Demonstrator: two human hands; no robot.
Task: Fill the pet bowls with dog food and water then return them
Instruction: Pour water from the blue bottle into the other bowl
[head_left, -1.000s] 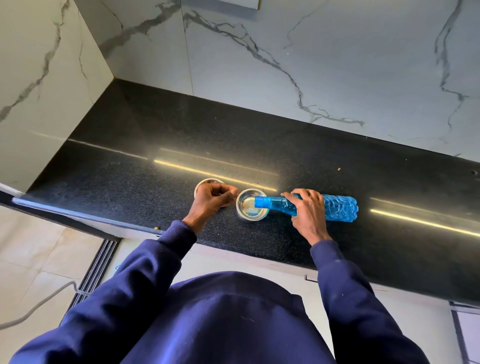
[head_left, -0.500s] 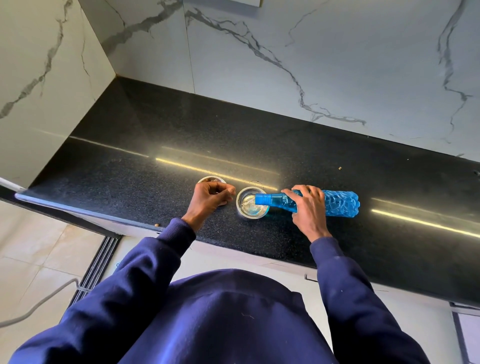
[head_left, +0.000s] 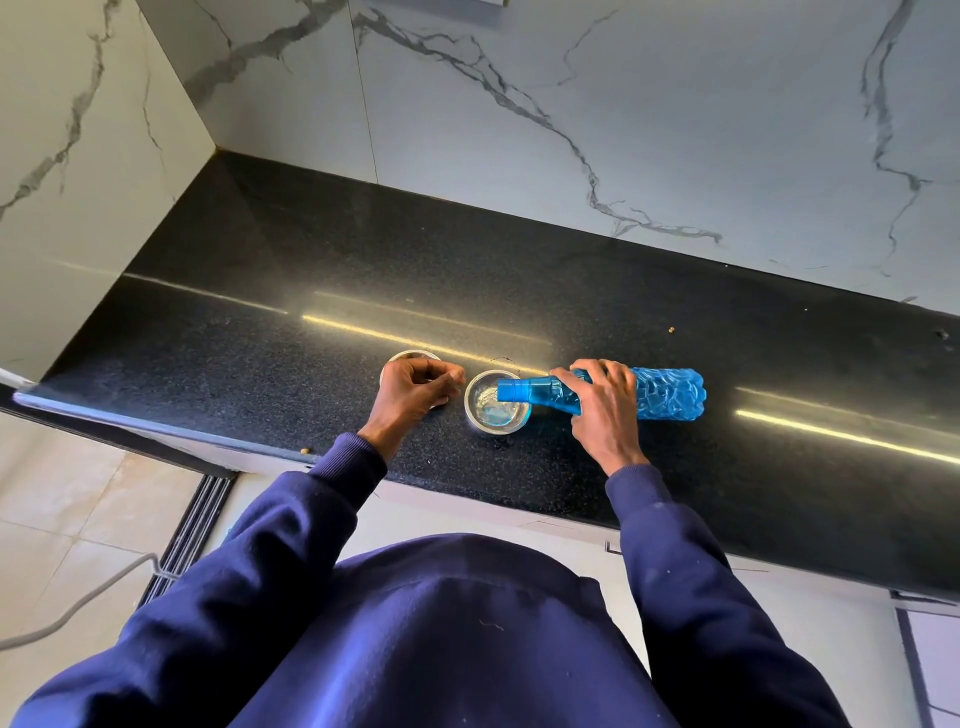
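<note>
Blue bottle (head_left: 670, 392), gripped near its neck by the right hand (head_left: 602, 410), points to 9 o'clock, mouth over the water bowl (head_left: 475, 415) on the surface (head_left: 311, 260), while the left hand (head_left: 415, 389) curls at that bowl's 9 o'clock, hold unclear.

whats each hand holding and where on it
Right hand grips the blue bottle near its neck, mouth over the water bowl. Left hand curls over the second bowl; whether it grips anything cannot be told.
</note>
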